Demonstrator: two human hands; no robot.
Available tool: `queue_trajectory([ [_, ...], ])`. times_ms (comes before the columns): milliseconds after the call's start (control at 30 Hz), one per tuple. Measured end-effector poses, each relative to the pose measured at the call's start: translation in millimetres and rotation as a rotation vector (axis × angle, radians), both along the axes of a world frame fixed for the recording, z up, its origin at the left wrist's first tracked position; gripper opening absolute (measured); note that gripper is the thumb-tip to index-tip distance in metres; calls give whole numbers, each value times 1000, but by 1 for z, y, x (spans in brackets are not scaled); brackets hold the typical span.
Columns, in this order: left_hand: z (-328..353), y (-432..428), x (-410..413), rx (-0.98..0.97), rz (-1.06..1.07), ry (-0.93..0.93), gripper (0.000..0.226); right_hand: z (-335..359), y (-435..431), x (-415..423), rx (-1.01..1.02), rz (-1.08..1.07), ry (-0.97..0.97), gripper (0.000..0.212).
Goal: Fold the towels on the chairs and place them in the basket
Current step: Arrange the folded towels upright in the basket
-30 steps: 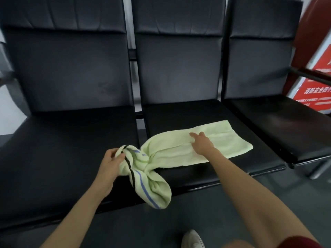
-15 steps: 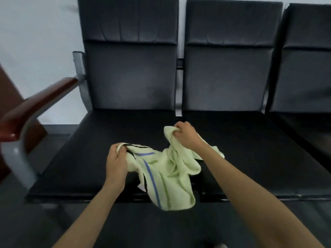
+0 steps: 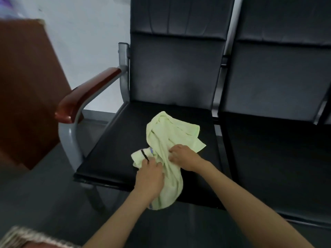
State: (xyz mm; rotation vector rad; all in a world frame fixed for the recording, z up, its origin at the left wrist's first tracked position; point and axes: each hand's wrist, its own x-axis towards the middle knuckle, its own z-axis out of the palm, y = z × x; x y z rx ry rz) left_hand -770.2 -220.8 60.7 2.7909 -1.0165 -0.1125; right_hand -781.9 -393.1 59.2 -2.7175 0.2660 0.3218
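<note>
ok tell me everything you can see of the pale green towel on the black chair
The pale green towel looks like soft terry cloth, with a dark stripe and a blue stripe near one end. It is crumpled and bunched, not folded. It lies on the black padded chair seat, and its lower end droops over the seat's front edge. The left hand grips the striped end and the right hand pinches the bunched middle.
</note>
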Motion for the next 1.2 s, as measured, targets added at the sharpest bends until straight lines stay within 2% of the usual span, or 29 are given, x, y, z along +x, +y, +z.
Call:
queue_trajectory([
  [100,19,-4,-6,-283,44,302,33,8,-13,-15,-115,-167,-45,44],
  [133,22,-6,-5,-314,68,330,31,10,-21,-19,-118,-243,-49,49],
  [233,16,-12,-1,-267,53,180,31,13,-36,-34,-168,-323,9,46],
  [300,5,-17,4,-247,-29,116,36,6,-40,-44,-106,-328,-34,39],
  [400,-5,-25,6,-113,-79,79,39,-1,-38,-54,-17,-358,-127,45],
  [533,2,-31,7,98,48,-71,51,-2,-43,-54,26,-460,-147,43],
  [633,9,-19,20,179,179,-63,41,-8,-44,-56,-62,-489,-182,39],
  [733,14,-12,28,166,278,-62,40,-13,-48,-58,-133,-528,-279,30],
  [800,13,-17,29,26,181,-159,41,-15,-51,-58,-160,-526,-314,23],
  [833,10,-21,29,-72,95,-139,45,-16,-51,-58,-178,-518,-319,21],
  [900,4,-27,26,-225,-2,86,54,-17,-50,-56,-198,-517,-328,21],
  [967,1,-31,25,-269,41,313,57,-17,-48,-53,-162,-545,-335,18],
  [1000,-1,-33,27,-283,90,353,58,-16,-47,-51,-117,-551,-334,19],
  [1067,0,-40,30,-235,162,274,54,-14,-46,-45,-28,-519,-337,32],
  [1133,5,-49,34,-91,143,75,44,-11,-45,-37,4,-468,-329,31],
  [1200,6,-58,39,-56,124,-7,32,-7,-42,-28,16,-436,-270,31],
])
